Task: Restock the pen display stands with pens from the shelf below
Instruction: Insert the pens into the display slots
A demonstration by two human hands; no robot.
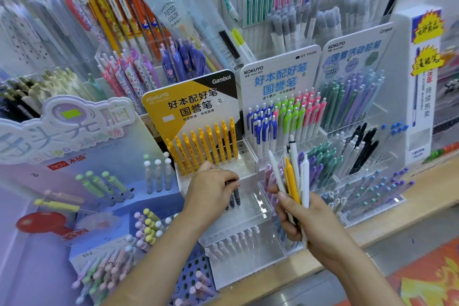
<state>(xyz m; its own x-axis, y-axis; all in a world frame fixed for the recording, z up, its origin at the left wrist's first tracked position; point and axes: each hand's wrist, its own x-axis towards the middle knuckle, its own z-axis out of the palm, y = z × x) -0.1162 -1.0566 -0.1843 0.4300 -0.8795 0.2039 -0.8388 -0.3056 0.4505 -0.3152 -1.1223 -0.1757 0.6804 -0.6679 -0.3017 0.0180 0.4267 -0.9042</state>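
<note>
Where the left hand [211, 190] sits over the middle step of the clear acrylic stepped stand [249, 165], its fingers curl down and pinch a small cluster of black-barrelled pens [234, 197]. Three dark tips show below the knuckles, though the hand hides the upper ends, so there may be more. Just right of it, apart from the left hand, the right hand [306, 218] grips a mixed bundle of slim plastic pens [294, 176], thumb across the front, and they fan upward. Three of them are white, one is yellow, and at least one dark-capped barrel stands behind them. The bundle is in front of the seam between this stand and the white-carded neighbouring stand [280, 77], touching neither as far as can be seen. On the clear stand's top step, directly above the left hand, nine yellow click pens [202, 149] stand in one slanted row, with bare holes to their right. On its lowest step, nearest the camera, a row of about seven translucent pale pens [234, 240] leans in its sockets. Behind the yellow row rises a yellow-and-black header card [191, 107]. The neighbouring stand holds upright groups of blue-, green- and pink-clipped white pens. Both stands rest on the pale wooden shelf edge [377, 226].
</note>
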